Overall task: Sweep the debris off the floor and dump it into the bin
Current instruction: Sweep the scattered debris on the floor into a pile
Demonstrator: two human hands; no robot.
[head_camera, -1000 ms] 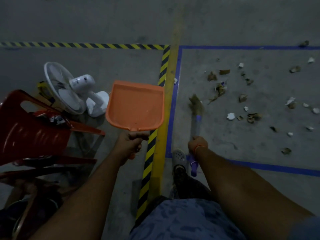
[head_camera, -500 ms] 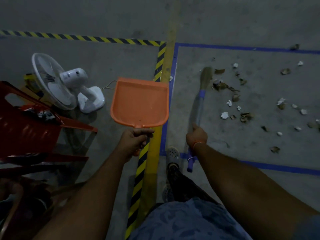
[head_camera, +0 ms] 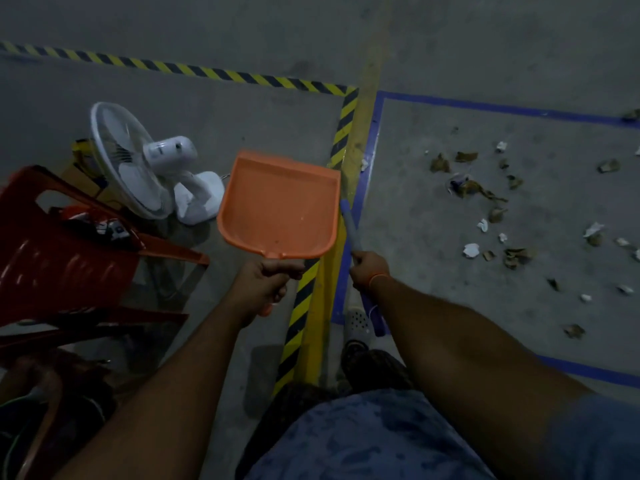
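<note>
My left hand grips the empty orange dustpan; my right hand grips the broom handle. The debris lies unswept, well right of it. No bin is visible.

Both arms are bare below a blue patterned short-sleeved shirt. A thin orange wristband circles the right wrist. One foot wears a pale perforated clog.

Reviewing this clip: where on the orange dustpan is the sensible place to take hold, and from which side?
Grip the short stub handle at the near edge of the orange dustpan, coming from the person's side, as the left hand does now. The tray widens away to an open lip at the far edge, so holding the handle leaves that lip free to meet the debris.
</note>
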